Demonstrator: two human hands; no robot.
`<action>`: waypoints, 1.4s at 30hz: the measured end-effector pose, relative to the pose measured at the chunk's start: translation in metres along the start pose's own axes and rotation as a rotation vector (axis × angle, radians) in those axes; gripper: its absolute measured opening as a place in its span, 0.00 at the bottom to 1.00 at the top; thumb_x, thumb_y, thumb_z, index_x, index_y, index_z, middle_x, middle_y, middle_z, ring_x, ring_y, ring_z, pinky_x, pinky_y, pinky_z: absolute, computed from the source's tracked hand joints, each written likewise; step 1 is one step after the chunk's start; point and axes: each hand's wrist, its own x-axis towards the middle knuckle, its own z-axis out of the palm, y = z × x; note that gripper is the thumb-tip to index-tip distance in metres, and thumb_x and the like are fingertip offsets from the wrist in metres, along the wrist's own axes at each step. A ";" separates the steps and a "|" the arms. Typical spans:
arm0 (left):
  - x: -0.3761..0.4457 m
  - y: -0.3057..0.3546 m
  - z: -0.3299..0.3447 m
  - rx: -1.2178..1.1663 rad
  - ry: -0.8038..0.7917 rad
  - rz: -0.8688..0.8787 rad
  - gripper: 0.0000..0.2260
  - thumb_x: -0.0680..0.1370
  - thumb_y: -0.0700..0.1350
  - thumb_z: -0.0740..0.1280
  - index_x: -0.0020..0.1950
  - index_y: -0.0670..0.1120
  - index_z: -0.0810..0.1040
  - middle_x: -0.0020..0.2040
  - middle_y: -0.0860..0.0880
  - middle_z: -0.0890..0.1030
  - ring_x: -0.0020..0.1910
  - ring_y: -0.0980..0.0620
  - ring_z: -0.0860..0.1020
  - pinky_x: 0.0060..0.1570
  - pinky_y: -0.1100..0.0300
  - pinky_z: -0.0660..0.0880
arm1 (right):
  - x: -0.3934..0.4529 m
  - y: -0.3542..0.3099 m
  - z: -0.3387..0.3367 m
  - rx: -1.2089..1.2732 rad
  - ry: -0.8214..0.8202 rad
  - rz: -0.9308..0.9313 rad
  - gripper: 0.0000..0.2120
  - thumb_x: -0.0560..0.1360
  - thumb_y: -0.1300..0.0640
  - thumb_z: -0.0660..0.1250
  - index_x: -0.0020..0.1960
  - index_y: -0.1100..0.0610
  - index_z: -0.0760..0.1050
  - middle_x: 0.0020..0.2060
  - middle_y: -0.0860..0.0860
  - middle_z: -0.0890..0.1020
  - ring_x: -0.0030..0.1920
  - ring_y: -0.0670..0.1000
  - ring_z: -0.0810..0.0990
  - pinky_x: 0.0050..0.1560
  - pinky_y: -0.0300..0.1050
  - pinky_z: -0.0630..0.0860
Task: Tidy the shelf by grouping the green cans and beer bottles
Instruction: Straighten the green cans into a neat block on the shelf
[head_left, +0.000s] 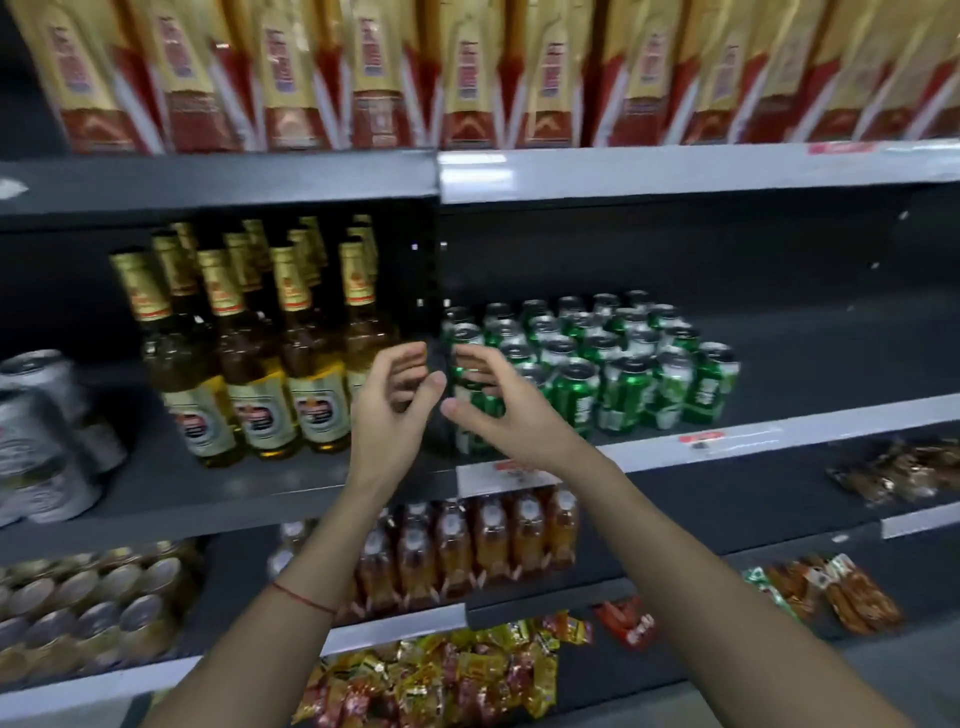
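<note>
We are standing at the shelf (218, 493), reading it left to right from the black divider (428, 270) that splits the middle tier.

Left of the divider, the beer bottles (270, 364) are standing upright in tight rows, gold necks up, labels facing us. Our left hand (389, 410) is hovering just in front of the rightmost bottle, fingers loosely curled and apart, gripping nothing that we can make out.

At the divider itself, the two hands are nearly meeting, thumbs close together but not touching.

Right of the divider, our right hand (485, 405) is cupping toward the nearest front green can (470, 374), which is upright, its long axis vertical, lying just beyond and slightly above the grip. The fingers are spread and curved; we cannot tell whether they are touching the can. We judge the right hand the nearer one for that can. The green cans (613, 364) are massing in rows farther right of the divider.

Motion blur is softening everything. The right hand is covering much of the front can, the bottle behind the left hand is partly hidden, and the labels are unreadable.
</note>
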 end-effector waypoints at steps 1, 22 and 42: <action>-0.001 0.008 0.016 -0.003 -0.012 0.006 0.16 0.78 0.49 0.71 0.66 0.49 0.77 0.61 0.51 0.82 0.60 0.52 0.81 0.58 0.57 0.78 | -0.007 0.003 -0.015 -0.007 -0.006 -0.001 0.31 0.79 0.42 0.68 0.77 0.46 0.62 0.74 0.44 0.71 0.73 0.44 0.70 0.72 0.45 0.70; 0.099 0.009 0.169 0.142 0.052 -0.029 0.15 0.77 0.51 0.72 0.62 0.48 0.79 0.56 0.47 0.84 0.57 0.49 0.83 0.60 0.49 0.80 | 0.063 0.162 -0.226 -0.404 0.182 0.250 0.24 0.80 0.50 0.68 0.73 0.57 0.71 0.67 0.55 0.77 0.68 0.55 0.75 0.65 0.48 0.72; 0.091 0.033 0.256 0.212 0.223 -0.093 0.12 0.78 0.43 0.73 0.61 0.45 0.80 0.54 0.48 0.84 0.54 0.50 0.83 0.50 0.64 0.79 | 0.143 0.192 -0.264 -0.863 -0.269 0.241 0.21 0.74 0.41 0.70 0.58 0.55 0.73 0.64 0.57 0.77 0.66 0.62 0.74 0.71 0.58 0.65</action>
